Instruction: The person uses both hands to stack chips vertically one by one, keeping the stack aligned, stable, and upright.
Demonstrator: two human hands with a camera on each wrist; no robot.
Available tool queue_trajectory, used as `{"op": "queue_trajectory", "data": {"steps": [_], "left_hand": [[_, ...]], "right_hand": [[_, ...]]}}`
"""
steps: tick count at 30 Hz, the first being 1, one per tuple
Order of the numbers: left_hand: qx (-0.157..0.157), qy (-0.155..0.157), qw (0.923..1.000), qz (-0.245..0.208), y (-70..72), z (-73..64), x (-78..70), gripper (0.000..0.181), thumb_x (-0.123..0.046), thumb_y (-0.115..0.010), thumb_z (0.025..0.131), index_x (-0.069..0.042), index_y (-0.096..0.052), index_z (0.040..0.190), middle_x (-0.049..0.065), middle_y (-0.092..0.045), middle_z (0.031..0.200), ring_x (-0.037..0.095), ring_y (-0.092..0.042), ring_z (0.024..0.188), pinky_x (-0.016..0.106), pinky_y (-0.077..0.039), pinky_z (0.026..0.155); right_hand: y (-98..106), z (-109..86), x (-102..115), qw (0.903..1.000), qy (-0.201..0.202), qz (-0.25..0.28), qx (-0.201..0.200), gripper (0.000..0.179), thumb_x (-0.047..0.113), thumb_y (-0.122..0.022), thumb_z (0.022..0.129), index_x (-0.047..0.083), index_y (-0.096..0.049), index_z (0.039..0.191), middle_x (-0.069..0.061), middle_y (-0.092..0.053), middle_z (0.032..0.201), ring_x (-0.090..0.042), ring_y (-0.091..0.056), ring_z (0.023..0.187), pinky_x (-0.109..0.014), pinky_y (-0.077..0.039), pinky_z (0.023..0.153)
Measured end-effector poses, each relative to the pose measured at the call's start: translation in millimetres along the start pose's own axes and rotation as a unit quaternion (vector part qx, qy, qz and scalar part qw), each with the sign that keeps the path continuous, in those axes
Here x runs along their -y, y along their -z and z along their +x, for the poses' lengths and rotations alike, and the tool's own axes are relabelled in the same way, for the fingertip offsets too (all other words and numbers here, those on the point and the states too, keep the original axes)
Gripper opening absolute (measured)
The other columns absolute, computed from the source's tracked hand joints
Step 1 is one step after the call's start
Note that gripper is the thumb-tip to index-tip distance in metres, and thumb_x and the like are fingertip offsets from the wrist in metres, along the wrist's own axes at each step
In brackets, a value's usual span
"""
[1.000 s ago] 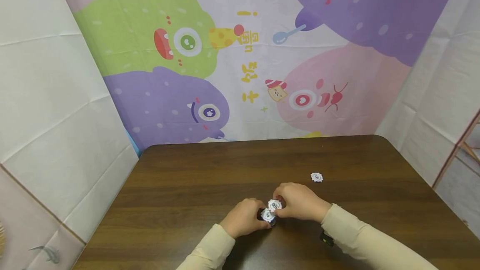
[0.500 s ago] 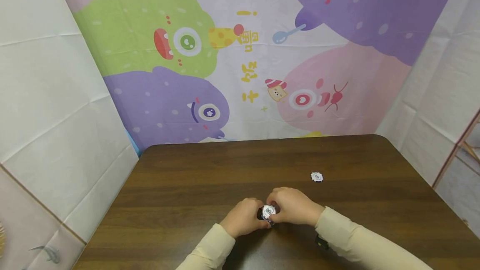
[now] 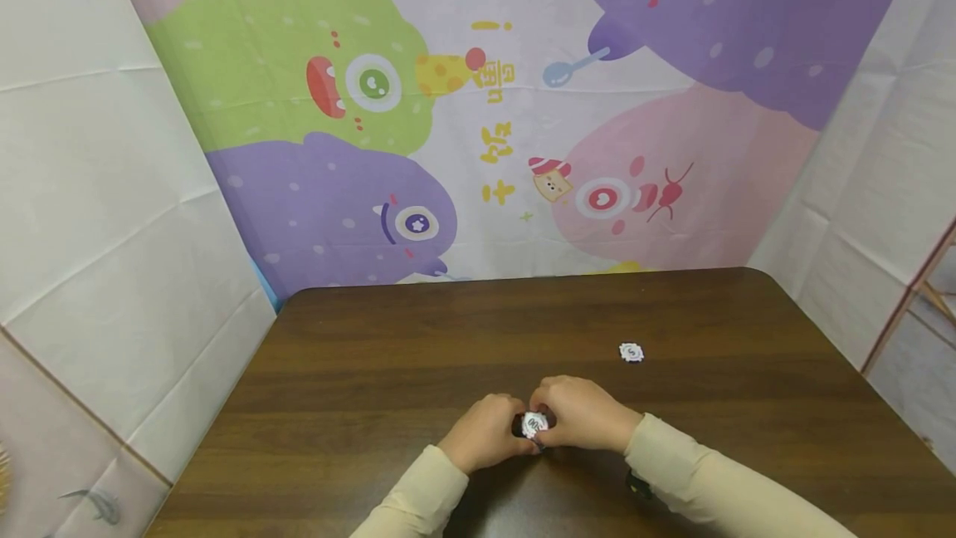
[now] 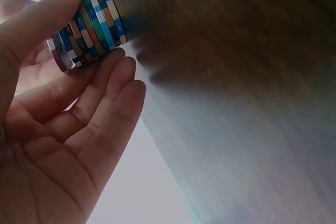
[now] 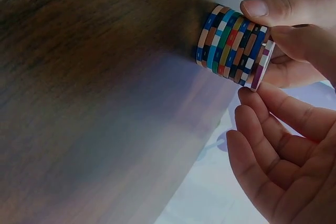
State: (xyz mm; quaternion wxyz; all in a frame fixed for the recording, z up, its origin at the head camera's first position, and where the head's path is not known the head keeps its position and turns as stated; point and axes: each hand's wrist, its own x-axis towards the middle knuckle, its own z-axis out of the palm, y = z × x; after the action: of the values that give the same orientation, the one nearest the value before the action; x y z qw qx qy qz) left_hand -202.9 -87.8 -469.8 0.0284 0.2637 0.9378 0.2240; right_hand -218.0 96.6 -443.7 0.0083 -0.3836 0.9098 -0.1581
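Observation:
Near the front middle of the table, a stack of several poker chips (image 5: 228, 45) with mixed coloured edges stands between both hands. My left hand (image 3: 485, 434) holds the stack at its side, thumb and fingers curved around it. On top, my right hand (image 3: 586, 412) pinches a white chip marked 500 (image 3: 534, 424). In the right wrist view this white and purple chip's edge looks slightly tilted against the stack. Whether it lies flat on the chip below is hard to tell. The right hand's other fingers hang loosely beside the stack.
A single white chip marked 5 (image 3: 631, 352) lies on the dark wooden table (image 3: 358, 355), beyond the right hand. A cartoon-printed cloth (image 3: 478, 239) hangs behind the far edge, with pale cloth panels at both sides.
My right hand has moved left and slightly down, carrying the 500 chip from beside the stack's top onto it, covering the 5 chip there. The left hand has stayed in place.

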Motion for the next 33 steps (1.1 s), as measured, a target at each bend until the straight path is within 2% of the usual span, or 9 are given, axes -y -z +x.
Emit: {"op": "queue_trajectory", "data": {"steps": [12, 33], "left_hand": [[0.008, 0.004, 0.9997, -0.023, 1.5, -0.7, -1.5, 0.025, -0.027, -0.085, 0.073, -0.013, -0.068, 0.084, -0.008, -0.06, 0.073, -0.002, -0.045, 0.062, 0.017, -0.041, 0.056], [0.006, -0.002, 0.9996, -0.026, 0.5, 0.1, -0.5, 0.025, -0.026, -0.085, 0.073, -0.012, -0.069, 0.087, -0.009, -0.061, 0.074, -0.001, -0.046, 0.062, 0.017, -0.041, 0.056]], "right_hand": [[-3.6, -0.2, -0.7, 0.9999, 0.006, -0.009, 0.002, 0.026, 0.026, -0.08, 0.073, 0.013, -0.072, 0.094, 0.007, -0.062, 0.085, -0.002, -0.048, 0.071, -0.023, -0.044, 0.063], [-2.6, 0.2, -0.4, 1.0, 0.002, -0.006, 0.006, 0.028, 0.027, -0.08, 0.073, 0.012, -0.073, 0.096, 0.006, -0.065, 0.088, -0.003, -0.052, 0.074, -0.024, -0.046, 0.065]]}}
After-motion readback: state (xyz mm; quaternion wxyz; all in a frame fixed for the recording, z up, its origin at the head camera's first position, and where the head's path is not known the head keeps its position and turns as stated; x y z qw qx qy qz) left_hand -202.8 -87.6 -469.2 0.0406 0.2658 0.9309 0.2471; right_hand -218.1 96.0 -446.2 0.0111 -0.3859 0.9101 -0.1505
